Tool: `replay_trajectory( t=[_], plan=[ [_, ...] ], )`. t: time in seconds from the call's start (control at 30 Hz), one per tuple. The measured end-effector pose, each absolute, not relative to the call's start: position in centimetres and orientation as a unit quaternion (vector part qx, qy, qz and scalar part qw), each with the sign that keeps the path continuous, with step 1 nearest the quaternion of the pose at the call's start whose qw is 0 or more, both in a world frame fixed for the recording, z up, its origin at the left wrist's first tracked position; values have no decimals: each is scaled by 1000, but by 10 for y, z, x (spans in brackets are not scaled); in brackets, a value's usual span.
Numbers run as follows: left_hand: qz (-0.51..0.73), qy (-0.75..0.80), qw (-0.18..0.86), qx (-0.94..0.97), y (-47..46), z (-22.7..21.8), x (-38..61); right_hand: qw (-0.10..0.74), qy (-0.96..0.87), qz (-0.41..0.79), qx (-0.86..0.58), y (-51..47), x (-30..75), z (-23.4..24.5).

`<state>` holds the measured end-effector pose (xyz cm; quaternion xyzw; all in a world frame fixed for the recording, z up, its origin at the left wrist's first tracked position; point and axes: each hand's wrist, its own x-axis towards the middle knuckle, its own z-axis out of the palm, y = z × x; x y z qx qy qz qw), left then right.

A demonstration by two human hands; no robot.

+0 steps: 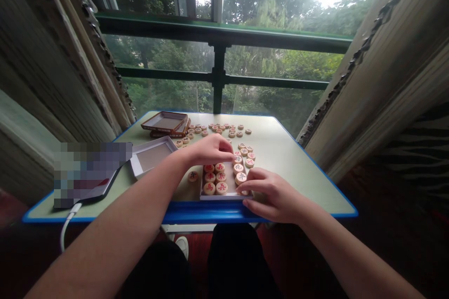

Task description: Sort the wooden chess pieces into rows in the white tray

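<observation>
A shallow white box (204, 195) lies at the table's near edge with several round wooden chess discs (215, 177) in rows inside it. My left hand (209, 149) reaches over the box's far side, fingers curled down in a pinch on a disc I cannot make out. My right hand (271, 196) rests at the box's right near corner, its fingertips pressed on a disc (241, 178) in the right column. More discs (245, 152) lie loose just beyond the box.
A white box lid (151, 156) lies left of the box, with one stray disc (192, 176) beside it. A brown tray stack (164, 124) and a scatter of discs (217, 128) sit at the far side. A phone with cable (91, 191) lies left. Window railing behind the table (298, 168).
</observation>
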<state>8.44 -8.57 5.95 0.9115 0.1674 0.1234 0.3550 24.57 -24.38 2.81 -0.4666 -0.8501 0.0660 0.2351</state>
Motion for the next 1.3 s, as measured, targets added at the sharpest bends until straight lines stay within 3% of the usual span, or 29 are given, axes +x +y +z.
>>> replay_trajectory(
  t=[0.47, 0.8, 1.13, 1.3],
  plan=[
    [125, 172, 352, 911, -86, 60, 85, 308, -791, 16, -529, -244, 246, 27],
    [82, 147, 325, 931, -88, 60, 85, 291, -767, -13, -572, -243, 247, 24],
    [182, 191, 309, 914, -83, 58, 85, 331, -743, -19, -581, -244, 246, 23],
    [288, 275, 212, 893, -68, 48, 89, 359, -701, 26, -616, -230, 254, 42]
  ],
)
